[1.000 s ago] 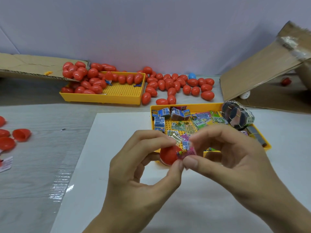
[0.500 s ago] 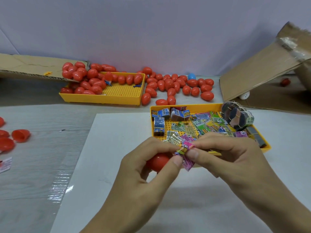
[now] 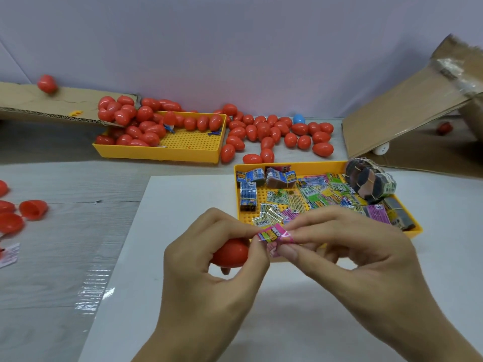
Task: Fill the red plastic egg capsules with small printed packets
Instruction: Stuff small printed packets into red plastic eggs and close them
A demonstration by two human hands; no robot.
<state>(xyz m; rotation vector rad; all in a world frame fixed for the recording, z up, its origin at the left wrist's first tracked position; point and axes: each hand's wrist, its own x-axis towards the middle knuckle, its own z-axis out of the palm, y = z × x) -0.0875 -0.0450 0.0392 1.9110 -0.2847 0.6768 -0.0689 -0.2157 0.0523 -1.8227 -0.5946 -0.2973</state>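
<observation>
My left hand (image 3: 209, 259) curls round a red egg capsule (image 3: 230, 253) above the white sheet and also pinches the left end of a small pink printed packet (image 3: 274, 237). My right hand (image 3: 347, 246) pinches the packet's right end between thumb and fingers. Behind my hands, a yellow tray (image 3: 287, 167) holds several loose printed packets and small bundles. Many shut red eggs (image 3: 264, 131) lie at the back.
A second yellow tray (image 3: 167, 152) with red eggs sits at back left under a cardboard flap (image 3: 39, 105); one egg (image 3: 47, 83) rests on it. Open red halves (image 3: 31, 209) lie at far left. A cardboard box (image 3: 407, 108) leans at right. A blue egg (image 3: 298, 118) sits among the red.
Both hands have dropped nearer to me. The packet, first bunched at the capsule's mouth, is now stretched out between both hands' fingertips. The capsule has slid deeper into my left palm.
</observation>
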